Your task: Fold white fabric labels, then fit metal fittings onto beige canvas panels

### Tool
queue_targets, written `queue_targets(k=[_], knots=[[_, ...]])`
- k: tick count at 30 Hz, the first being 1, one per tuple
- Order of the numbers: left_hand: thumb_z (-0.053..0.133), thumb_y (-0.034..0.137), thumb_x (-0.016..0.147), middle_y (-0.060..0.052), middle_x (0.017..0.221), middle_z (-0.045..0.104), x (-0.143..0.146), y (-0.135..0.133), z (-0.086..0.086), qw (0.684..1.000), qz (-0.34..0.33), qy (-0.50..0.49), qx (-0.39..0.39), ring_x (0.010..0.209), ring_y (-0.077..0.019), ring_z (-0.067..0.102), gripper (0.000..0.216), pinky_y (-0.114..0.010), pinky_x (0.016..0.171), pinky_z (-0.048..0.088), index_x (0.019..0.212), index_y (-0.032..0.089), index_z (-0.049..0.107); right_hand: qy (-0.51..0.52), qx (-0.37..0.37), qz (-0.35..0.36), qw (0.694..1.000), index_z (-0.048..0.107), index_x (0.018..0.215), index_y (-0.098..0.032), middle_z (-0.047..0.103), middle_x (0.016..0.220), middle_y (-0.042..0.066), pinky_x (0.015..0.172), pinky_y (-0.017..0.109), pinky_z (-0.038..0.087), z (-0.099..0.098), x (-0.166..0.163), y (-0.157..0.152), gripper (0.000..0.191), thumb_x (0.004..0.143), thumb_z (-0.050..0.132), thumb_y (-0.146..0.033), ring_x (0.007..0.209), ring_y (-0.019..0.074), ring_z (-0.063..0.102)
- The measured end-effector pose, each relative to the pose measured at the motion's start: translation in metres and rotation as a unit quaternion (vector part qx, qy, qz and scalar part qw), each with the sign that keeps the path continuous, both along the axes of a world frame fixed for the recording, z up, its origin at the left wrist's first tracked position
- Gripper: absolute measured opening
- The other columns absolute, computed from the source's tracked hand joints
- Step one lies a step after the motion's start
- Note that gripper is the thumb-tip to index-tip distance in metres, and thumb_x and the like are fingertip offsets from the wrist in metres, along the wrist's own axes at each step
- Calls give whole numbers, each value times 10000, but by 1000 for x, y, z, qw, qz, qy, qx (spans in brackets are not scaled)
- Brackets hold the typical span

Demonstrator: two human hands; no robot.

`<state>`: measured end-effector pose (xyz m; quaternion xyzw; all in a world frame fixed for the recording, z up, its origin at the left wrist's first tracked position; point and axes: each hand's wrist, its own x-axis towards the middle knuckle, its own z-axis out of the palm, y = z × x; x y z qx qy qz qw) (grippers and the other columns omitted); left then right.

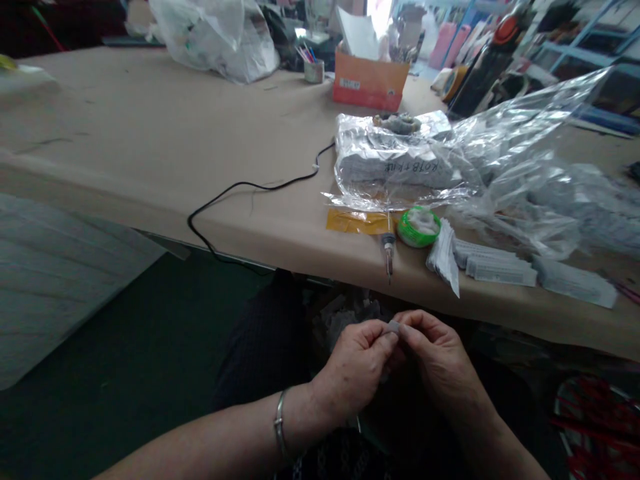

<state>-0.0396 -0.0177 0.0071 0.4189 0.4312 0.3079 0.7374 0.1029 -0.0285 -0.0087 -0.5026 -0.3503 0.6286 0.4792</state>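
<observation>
1. Your left hand (pixel 357 367) and right hand (pixel 437 360) meet low in the near middle of the view, over your lap and below the near edge of the table (pixel 150 147).
2. Both hands pinch one small grey piece (pixel 393 327) between thumb and fingertips; the fingers of each hand are pressed together around it, and the piece shows only as a sliver between them.
3. A thin metal bracelet (pixel 280 423) circles your left wrist.
4. Just beyond your hands, on the table's near edge, lies a soldering iron (pixel 389 252) with its tip pointing toward you, past the edge.
5. Its black cable (pixel 250 187) runs left across the table, loops over the near edge and hangs down.
6. Just right of the iron sits a green round tin (pixel 419 227) with pale filling.
7. Right of the tin, stacks of small grey strips (pixel 493 263) lie along the near edge.
8. Behind the iron and tin lies a clear plastic packet (pixel 395 167) of grey goods with dark writing, which is too blurred to read.
9. More crumpled clear plastic (pixel 530 153) spreads to the right.
10. Farther back stands an orange cardboard box (pixel 370 83), with a small cup of pens (pixel 314 69) to its left.
11. At the far left of those, a large pale plastic bag (pixel 220 37) rests on the table.
</observation>
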Motion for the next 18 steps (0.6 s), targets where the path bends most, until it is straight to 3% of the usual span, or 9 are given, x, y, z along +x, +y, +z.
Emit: queue_targets(k=[7,18], knots=[[540,293,862,-32,818,683,-18,27,-1,971,45,121,202,761,-149,594,201,-229,711,436,868,169,699,-66,50,-30,996,595,725,-174,527,611,-39,518,197,372,-4,-12,26,234,757,711,-375,550,90,450],[470,269,903,-15,713,652,-18,58,8,912,42,211,349,652,-117,562,246,-216,641,413,782,162,656,-47,99,-71,991,601,800,-182,561,604,-38,525,208,374,-4,-23,41,201,812,670,-370,544,97,491]])
